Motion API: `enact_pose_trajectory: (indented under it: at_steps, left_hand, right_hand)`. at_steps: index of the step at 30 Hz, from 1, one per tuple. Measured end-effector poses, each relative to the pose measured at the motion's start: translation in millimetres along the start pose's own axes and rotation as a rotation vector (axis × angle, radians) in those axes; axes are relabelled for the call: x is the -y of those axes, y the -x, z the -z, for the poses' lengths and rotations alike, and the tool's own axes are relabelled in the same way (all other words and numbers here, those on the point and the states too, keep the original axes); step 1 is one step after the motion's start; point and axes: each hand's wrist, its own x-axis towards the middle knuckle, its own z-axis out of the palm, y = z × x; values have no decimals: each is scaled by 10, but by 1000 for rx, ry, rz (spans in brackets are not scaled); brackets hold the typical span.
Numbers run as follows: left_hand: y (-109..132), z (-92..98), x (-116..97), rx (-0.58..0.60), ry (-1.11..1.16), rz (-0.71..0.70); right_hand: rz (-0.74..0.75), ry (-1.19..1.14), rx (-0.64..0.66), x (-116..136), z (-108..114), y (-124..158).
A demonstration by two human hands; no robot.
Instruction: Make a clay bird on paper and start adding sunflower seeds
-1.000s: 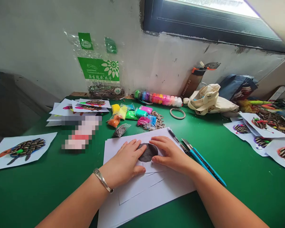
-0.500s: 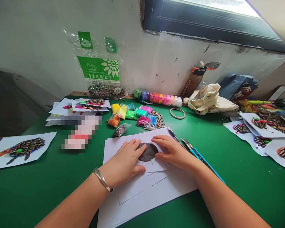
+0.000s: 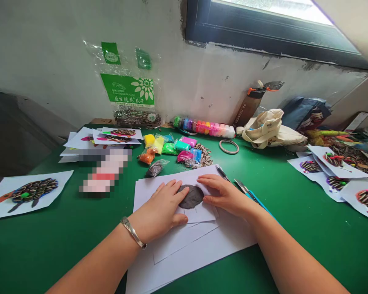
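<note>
A flat oval of dark grey clay (image 3: 190, 196) lies on the top sheet of a stack of white paper (image 3: 184, 249) on the green table (image 3: 309, 228). My left hand (image 3: 161, 210), with a silver bracelet at the wrist, lies flat on the paper with its fingers stretched out, the fingertips touching the clay's left edge. On the other side, my right hand (image 3: 223, 195) rests on the paper, fingers extended and held together, its fingertips pressing the clay's right edge. Neither hand holds anything.
Small bags of coloured clay (image 3: 171, 148) and loose sunflower seeds (image 3: 204, 157) lie behind the paper. Pens and a blue cutter (image 3: 248, 192) lie by my right wrist. Finished seed pictures lie at the left (image 3: 30, 191) and right (image 3: 334, 161). A seed bag (image 3: 130, 96), clay tubs (image 3: 204, 126), tape ring (image 3: 229, 146), bottle (image 3: 251, 102) and cloth bag (image 3: 270, 128) line the wall.
My right hand has shifted slightly to the right and its fingertips have moved from over the clay's top to its right edge. The left hand has stayed put.
</note>
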Motion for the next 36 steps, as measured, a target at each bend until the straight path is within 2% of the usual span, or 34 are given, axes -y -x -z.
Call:
enact_pose_trajectory:
  at_steps: [4, 10, 15, 20, 24, 29, 31, 36]
  left_hand:
    - [-1, 7, -8, 14, -31, 3]
    - [-4, 17, -22, 42, -41, 15]
    - [-1, 27, -26, 47, -44, 20]
    - [-16, 21, -18, 35, -50, 4]
    - [-20, 20, -22, 48, -62, 16]
    - [-2, 6, -19, 50, -60, 23]
    - [1, 0, -13, 47, -59, 15]
    - [-2, 4, -14, 32, -71, -8]
  right_hand:
    - [50, 47, -24, 27, -9, -27]
    - [-31, -15, -10, -13, 25, -8]
    - [14, 43, -32, -55, 4, -9]
    - [-37, 7, -13, -73, 1, -8]
    - [4, 47, -25, -79, 6, -16]
    - [-89, 12, 2, -25, 21, 0]
    - [-88, 79, 14, 37, -6, 10]
    - [22, 340, 31, 182, -134, 14]
